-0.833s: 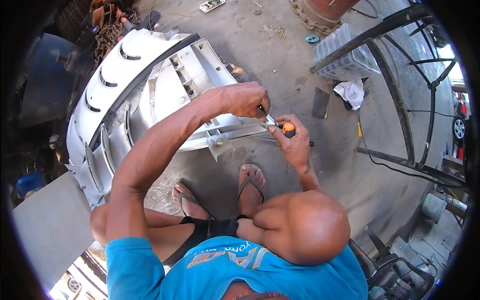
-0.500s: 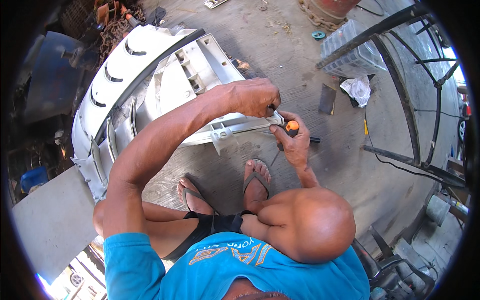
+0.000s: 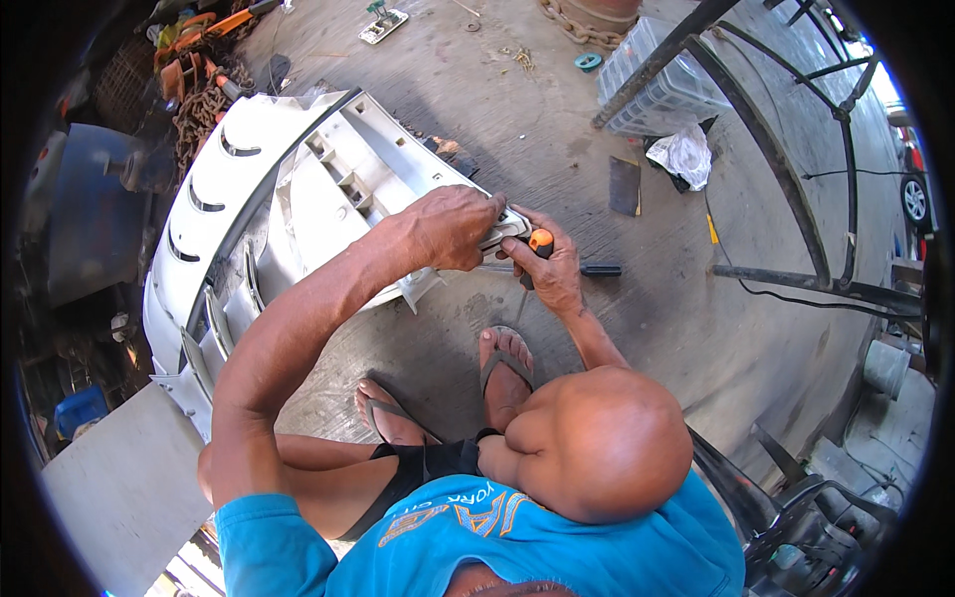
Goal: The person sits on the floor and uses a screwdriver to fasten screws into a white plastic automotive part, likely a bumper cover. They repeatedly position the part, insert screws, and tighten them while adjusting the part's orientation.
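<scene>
I squat on a concrete floor over a large white plastic panel [image 3: 298,199] with ribs and slots, lying with its inner side up. My left hand [image 3: 453,229] grips the panel's near right corner. My right hand [image 3: 555,274] is closed around an orange-handled screwdriver [image 3: 540,241], held against that same corner right beside my left hand. The tool's tip is hidden between my hands. A second, dark-handled screwdriver [image 3: 600,269] lies on the floor just right of my right hand.
A clear plastic crate [image 3: 667,80] and a white plastic bag [image 3: 686,154] sit at the upper right under a dark metal frame [image 3: 796,159]. A rusty chain [image 3: 199,109] lies at the upper left. A grey board [image 3: 119,488] lies at the lower left.
Both hands stay at the panel's corner with the same grips. The view has shifted a little, so the panel and hands sit slightly lower in the picture.
</scene>
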{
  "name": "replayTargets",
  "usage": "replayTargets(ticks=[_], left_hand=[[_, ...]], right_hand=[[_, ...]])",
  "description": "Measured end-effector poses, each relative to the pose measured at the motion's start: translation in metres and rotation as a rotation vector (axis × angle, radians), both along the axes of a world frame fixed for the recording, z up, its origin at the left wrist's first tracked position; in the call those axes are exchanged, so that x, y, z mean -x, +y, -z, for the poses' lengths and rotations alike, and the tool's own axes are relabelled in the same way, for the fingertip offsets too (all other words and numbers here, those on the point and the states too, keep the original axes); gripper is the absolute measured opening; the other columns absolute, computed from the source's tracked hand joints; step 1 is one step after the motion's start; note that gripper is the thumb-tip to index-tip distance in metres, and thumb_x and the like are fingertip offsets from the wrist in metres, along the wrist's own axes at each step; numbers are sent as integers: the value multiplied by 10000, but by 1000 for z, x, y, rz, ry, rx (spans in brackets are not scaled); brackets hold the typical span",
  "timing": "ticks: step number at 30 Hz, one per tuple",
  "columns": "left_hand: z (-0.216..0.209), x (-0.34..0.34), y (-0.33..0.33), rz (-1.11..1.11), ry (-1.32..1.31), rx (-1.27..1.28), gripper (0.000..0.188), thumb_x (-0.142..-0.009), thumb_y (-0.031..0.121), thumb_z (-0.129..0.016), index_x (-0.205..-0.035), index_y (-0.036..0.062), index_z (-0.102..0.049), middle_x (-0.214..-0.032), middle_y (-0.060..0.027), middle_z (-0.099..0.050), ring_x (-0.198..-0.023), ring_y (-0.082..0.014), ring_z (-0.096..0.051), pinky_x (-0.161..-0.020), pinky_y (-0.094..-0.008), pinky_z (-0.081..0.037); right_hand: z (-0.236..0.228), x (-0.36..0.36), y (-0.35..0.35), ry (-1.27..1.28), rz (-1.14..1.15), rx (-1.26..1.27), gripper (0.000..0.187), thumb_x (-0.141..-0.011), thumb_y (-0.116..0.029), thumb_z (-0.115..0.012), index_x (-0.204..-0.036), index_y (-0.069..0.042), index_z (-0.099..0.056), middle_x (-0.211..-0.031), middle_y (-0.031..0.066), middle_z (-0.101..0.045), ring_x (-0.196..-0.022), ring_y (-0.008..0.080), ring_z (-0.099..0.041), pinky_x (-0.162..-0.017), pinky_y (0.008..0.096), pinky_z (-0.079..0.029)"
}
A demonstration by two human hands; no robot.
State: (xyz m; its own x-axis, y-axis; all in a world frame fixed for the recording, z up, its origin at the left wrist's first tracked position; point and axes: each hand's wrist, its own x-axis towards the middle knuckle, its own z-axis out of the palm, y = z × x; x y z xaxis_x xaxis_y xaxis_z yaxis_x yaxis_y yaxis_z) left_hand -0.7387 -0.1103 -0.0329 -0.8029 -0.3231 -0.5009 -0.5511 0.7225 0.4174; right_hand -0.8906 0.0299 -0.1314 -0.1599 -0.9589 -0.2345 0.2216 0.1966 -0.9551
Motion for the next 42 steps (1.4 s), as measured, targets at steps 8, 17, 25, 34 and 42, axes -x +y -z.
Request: replayTargets(ticks=[8, 17, 25, 34, 42], left_hand=[[2, -3, -3, -23, 37, -73, 606, -748, 61, -710, -1299, -122, -536, -1012, -302, -705, -1010, -433, -703, -920, -488, -556], [-9, -6, 1, -52, 72, -86, 502, -795, 51, -702, -1255, -92, -560, -933, -277, -703, -965, -449, -697, -901, -502, -549], [4, -17, 13, -138, 215, 4, 594, -785, 72, -738, -1331, -90, -570, -945, -272, -703, -998, -419, -688, -923, -505, -529], [19, -7, 13, -133, 155, -21, 689, -721, 174, -769, -1347, -47, -585, -947, -238, -702, -973, -385, -682, -903, -470, -534], [39, -18, 13, -277, 391, -130, 644, -689, 181, -771, -1264, -68, -624, -960, -248, -701, -955, -395, -695, -870, -461, -552]], right_hand=[[-2, 5, -3, 15, -80, 54, 459, -949, -54, -731, -1386, -49, -590, -1052, 71, -714, -876, 118, -724, -618, 236, -571], [-4, 4, -6, -19, -65, 134, 446, -942, -62, -732, -1368, -59, -603, -1037, 79, -720, -886, 144, -742, -619, 253, -587], [-14, 17, 2, 351, 23, -20, 506, -908, -160, -787, -1374, -67, -612, -1129, 124, -709, -1009, 184, -701, -835, 307, -568], [-146, 76, -54, 469, -47, 427, 553, -996, -115, -608, -1512, -38, -423, -1084, 77, -589, -866, 130, -619, -798, 283, -542], [-176, 41, -94, 501, -53, 631, 457, -1052, -103, -589, -1476, -41, -432, -1220, 141, -620, -1122, 224, -701, -970, 364, -610]])
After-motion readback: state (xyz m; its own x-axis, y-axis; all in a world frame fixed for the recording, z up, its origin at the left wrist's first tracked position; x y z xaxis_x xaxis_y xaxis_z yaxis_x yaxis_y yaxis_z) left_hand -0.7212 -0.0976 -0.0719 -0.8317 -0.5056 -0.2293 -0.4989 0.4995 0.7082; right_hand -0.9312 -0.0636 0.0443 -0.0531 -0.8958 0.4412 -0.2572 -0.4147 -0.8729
